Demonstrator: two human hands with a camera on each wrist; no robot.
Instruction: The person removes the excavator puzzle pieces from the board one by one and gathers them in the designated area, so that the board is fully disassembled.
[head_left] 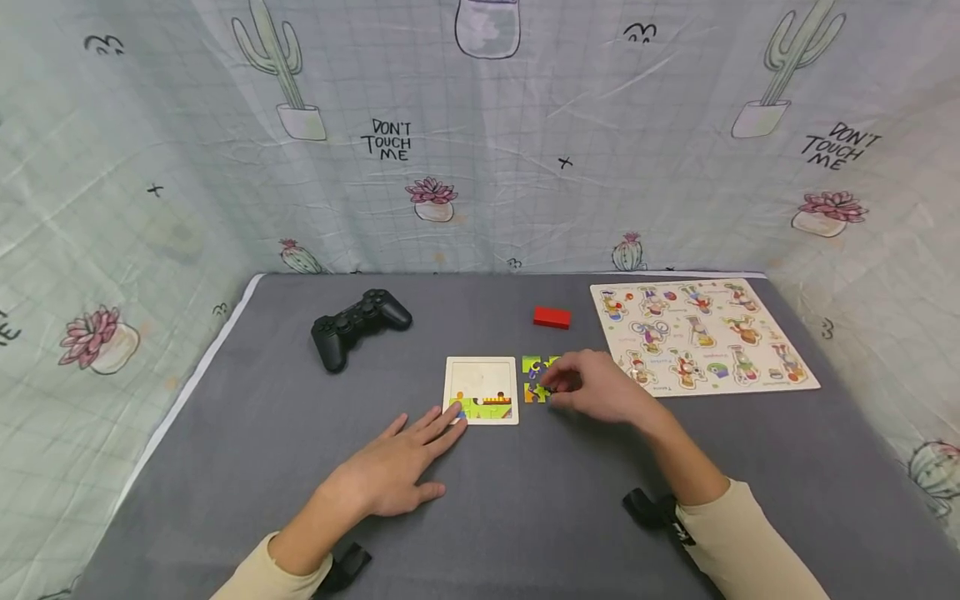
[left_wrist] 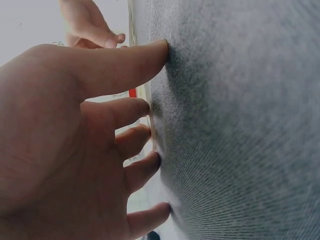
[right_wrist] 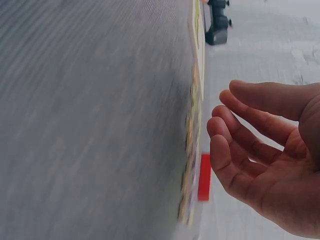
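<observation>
A small square jigsaw tray [head_left: 480, 373] lies at the middle of the table, with joined green and yellow puzzle pieces [head_left: 487, 408] along its bottom. My left hand [head_left: 397, 471] rests with fingers spread, its fingertips at the tray's lower left corner. In the left wrist view that hand [left_wrist: 75, 142] has its fingertips down at the cloth and tray edge. Loose colourful puzzle pieces [head_left: 532, 385] lie right beside the tray. Over them hovers my right hand [head_left: 596, 385], partly covering them. The right wrist view shows its fingers [right_wrist: 227, 165] loosely bent, thumb apart, nothing between them.
A black game controller [head_left: 360, 325] lies at the back left. Behind the loose pieces is a red block [head_left: 551, 317]. A large picture puzzle board [head_left: 626, 333] lies at the right, close to my right hand. Printed curtains [head_left: 510, 208] stand at the table's back and sides.
</observation>
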